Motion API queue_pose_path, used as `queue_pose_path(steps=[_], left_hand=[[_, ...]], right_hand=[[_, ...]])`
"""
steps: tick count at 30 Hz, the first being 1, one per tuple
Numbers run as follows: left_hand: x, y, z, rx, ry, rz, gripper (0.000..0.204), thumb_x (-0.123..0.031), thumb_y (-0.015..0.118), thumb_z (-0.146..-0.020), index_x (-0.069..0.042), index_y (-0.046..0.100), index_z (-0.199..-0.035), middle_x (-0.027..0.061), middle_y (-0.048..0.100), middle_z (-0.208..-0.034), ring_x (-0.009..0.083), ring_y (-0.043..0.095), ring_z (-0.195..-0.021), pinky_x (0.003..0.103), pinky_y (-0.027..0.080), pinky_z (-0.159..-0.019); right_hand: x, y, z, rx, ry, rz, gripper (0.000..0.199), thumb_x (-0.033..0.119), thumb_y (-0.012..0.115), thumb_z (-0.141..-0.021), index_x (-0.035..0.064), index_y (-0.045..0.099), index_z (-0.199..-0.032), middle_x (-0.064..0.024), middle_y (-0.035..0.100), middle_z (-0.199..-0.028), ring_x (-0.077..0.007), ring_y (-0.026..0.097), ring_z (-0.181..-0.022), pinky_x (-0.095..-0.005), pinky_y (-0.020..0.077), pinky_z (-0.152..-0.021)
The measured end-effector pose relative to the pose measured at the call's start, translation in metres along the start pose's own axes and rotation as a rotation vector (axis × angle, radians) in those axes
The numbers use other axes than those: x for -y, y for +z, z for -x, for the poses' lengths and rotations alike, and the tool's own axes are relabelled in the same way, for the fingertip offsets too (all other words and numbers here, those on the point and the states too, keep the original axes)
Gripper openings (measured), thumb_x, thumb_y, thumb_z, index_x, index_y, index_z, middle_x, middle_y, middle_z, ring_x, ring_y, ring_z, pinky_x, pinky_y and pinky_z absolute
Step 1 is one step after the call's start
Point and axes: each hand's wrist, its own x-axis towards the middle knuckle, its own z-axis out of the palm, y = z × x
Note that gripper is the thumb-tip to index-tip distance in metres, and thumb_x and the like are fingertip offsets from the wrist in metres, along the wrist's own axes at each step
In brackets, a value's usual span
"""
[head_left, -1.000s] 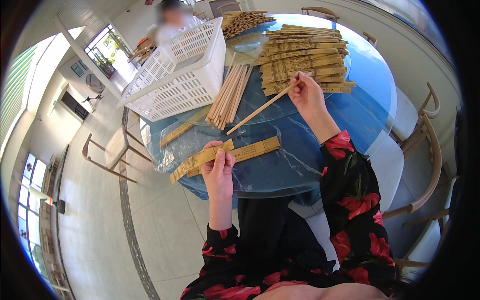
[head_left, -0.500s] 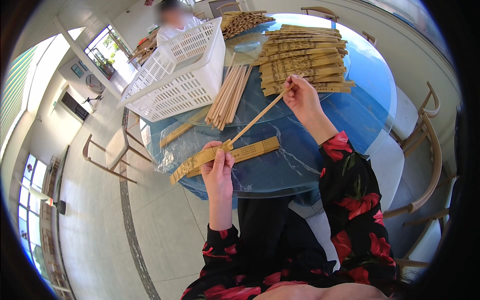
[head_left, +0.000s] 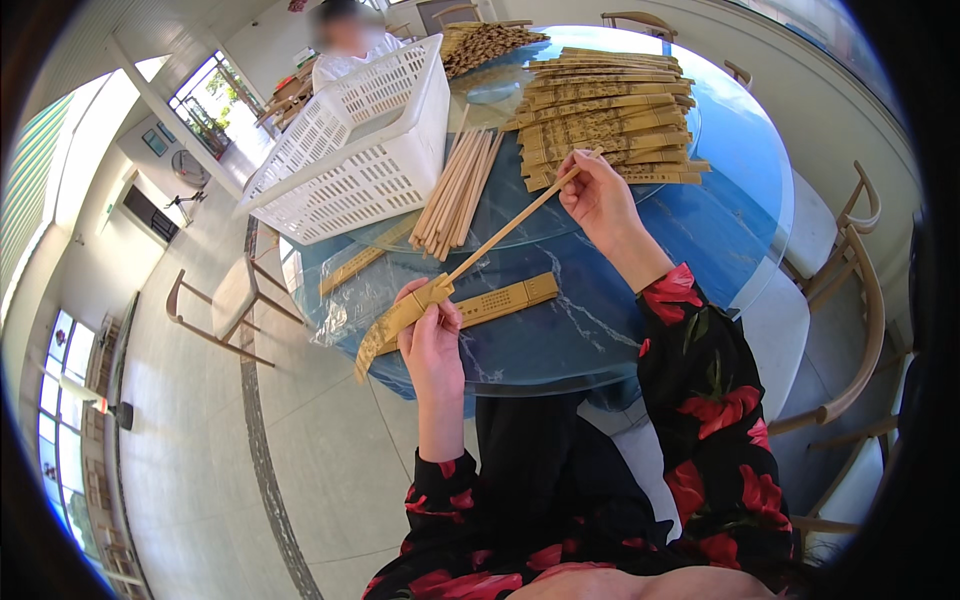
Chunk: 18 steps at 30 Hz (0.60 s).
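My left hand (head_left: 432,338) pinches a tan paper sleeve (head_left: 392,324) at the near edge of the round blue table (head_left: 620,330). My right hand (head_left: 598,194) grips the far end of a pair of wooden chopsticks (head_left: 508,228), whose tips sit in the sleeve's open mouth. Another flat sleeve (head_left: 505,299) lies just right of my left hand. A loose bundle of bare chopsticks (head_left: 456,192) rests on the glass turntable (head_left: 500,225), and a big stack of sleeves (head_left: 608,115) lies beyond my right hand.
A white plastic crate (head_left: 350,150) stands at the table's far left, with a person in white (head_left: 345,45) behind it. One more sleeve (head_left: 355,268) lies near the left rim. Wooden chairs (head_left: 855,300) flank the right side and another chair (head_left: 215,305) the left.
My right hand has brought the chopsticks down and left, so their tips now enter the sleeve held by my left hand. The left hand has stayed almost still.
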Motion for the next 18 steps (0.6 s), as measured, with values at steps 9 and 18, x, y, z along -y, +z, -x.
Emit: queue_pose_path(steps=[9,18], left_hand=[[0.001,-0.004,-0.001,-0.069,0.0,0.09,0.028,-0.004,0.047,-0.097,-0.002,0.048,-0.125,0.005,0.056,-0.086,0.0113,0.05,-0.077,0.025,0.04,-0.07],[-0.002,-0.007,0.0,-0.06,0.006,0.223,0.034,-0.007,0.039,-0.093,-0.002,0.045,-0.126,0.0006,0.038,-0.068,0.0119,0.038,-0.066,0.028,0.034,-0.068]], right_hand=[[-0.004,0.006,0.008,0.032,0.026,0.073,0.016,0.018,0.056,-0.099,0.0054,0.054,-0.089,-0.0056,0.059,-0.083,-0.0131,0.059,-0.069,-0.0255,0.0517,-0.063],[0.015,0.02,0.02,0.209,0.043,0.375,0.015,0.016,0.051,-0.096,0.0042,0.059,-0.091,-0.0059,0.06,-0.08,-0.0135,0.061,-0.071,-0.0257,0.0497,-0.065]])
